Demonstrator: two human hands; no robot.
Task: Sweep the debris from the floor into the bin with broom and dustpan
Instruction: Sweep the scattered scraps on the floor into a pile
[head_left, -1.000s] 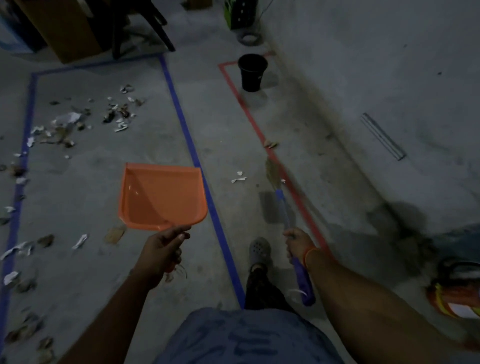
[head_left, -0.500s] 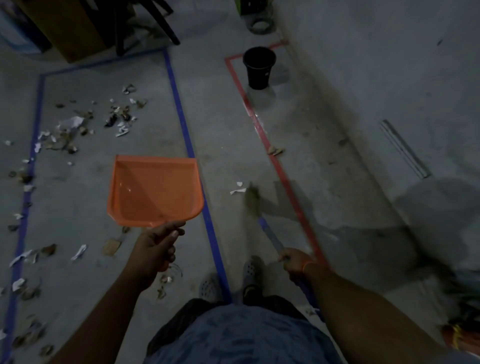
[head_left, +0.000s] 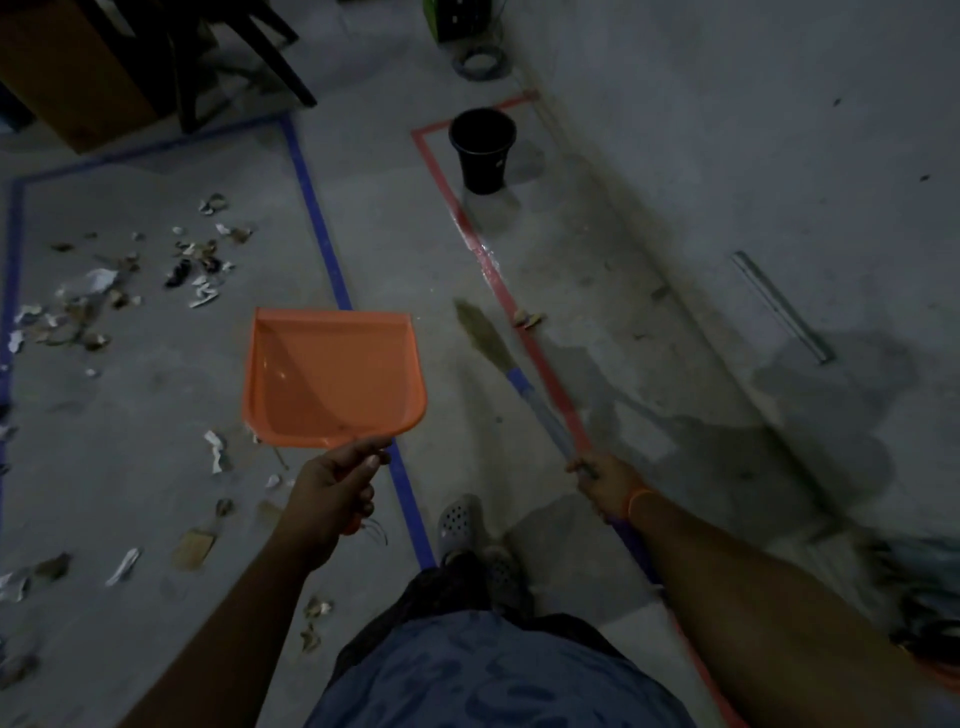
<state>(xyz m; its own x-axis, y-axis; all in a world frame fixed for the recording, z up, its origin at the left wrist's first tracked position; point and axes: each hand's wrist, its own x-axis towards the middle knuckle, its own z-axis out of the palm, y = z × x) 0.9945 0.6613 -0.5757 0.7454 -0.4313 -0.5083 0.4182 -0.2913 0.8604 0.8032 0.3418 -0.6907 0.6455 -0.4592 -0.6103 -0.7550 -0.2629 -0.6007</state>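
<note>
Left hand (head_left: 332, 488) gripping dustpan (head_left: 332, 379) (empty), right hand (head_left: 605, 480) gripping broom (head_left: 524, 384)

We see a grey concrete floor (head_left: 405, 260) marked with a blue tape rectangle (head_left: 317, 228) and a red tape outline (head_left: 488, 270). Scattered debris (head_left: 197, 270) of paper scraps and dry leaves lies inside the blue lines. A black bin (head_left: 483, 150) stands upright within the red outline, near the wall.
</note>
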